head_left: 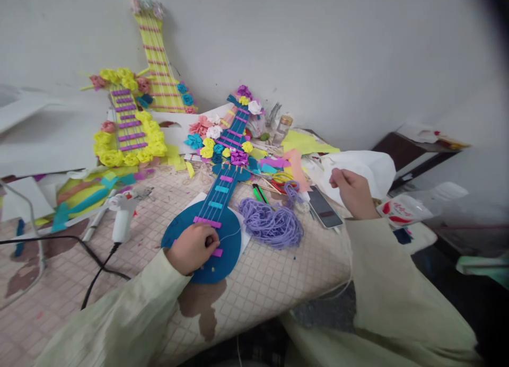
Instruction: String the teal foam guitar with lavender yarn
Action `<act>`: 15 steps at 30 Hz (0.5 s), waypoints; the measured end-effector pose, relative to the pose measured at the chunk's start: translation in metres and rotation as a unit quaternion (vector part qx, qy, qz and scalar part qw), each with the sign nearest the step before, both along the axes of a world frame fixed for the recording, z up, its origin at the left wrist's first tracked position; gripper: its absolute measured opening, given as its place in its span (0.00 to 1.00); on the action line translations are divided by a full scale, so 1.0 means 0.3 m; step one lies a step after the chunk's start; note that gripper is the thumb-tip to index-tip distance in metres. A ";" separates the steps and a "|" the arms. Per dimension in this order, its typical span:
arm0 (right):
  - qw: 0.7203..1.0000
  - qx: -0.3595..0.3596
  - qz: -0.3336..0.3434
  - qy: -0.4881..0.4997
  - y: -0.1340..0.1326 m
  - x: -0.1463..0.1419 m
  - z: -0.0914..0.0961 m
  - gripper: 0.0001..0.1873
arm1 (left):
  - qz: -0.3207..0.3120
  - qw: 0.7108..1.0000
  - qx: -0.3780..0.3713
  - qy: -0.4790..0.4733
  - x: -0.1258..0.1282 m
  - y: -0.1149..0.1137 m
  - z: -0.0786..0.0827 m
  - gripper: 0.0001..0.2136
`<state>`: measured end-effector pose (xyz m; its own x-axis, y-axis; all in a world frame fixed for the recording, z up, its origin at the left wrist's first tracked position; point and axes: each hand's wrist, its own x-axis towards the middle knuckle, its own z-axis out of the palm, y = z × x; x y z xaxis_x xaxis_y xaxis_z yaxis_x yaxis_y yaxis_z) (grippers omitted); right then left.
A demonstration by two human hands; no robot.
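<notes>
A blue toy guitar (230, 261) cut from flat sheet lies on the table, with pink and turquoise strips across its neck and thin strings along it. My left hand (194, 247) rests over its round body, fingers pinched on a pale thread (234, 233) that curves off to the right. My right hand (353, 193) is raised at the right, above the phone's far side, with its fingers closed; whatever they hold, if anything, is too small to make out. A bundle of purple yarn (272, 224) lies between the guitar and the phone (325, 208).
A white hot glue gun (124, 218) with a black cord stands left of the guitar. Decorated guitars, one yellow (157, 64) and one blue (234, 125), lean at the back. Paper scraps (85, 197) lie about. A plastic bottle (413, 205) lies right of my right hand.
</notes>
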<state>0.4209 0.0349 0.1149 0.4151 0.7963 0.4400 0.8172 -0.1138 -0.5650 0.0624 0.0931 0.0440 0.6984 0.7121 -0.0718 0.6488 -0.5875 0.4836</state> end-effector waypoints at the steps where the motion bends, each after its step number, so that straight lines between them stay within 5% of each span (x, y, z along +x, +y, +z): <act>1: 0.999 -0.020 0.039 -0.002 0.002 -0.062 0.026 0.20 | -0.003 1.000 0.000 -0.004 0.000 -0.001 0.000 0.06; 4: 0.978 -0.064 0.199 -0.013 0.022 -0.259 0.058 0.14 | -0.009 1.000 0.002 -0.012 0.000 -0.004 0.002 0.06; 8: 0.909 -0.119 0.394 -0.070 0.092 -0.443 0.016 0.08 | -0.008 1.000 0.008 -0.009 0.001 -0.007 0.003 0.06; 12: 0.843 -0.250 0.440 -0.183 0.177 -0.477 -0.065 0.10 | -0.008 1.000 0.009 -0.011 -0.001 -0.006 -0.002 0.05; 15: 0.820 -0.320 0.419 -0.223 0.199 -0.451 -0.116 0.12 | -0.010 1.000 0.009 -0.017 -0.003 -0.006 -0.006 0.05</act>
<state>0.2856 0.0947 0.0801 -0.4837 0.8472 -0.2199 0.8694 0.4361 -0.2323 0.0615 0.0913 0.0423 0.7144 0.6989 -0.0347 0.6202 -0.6094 0.4940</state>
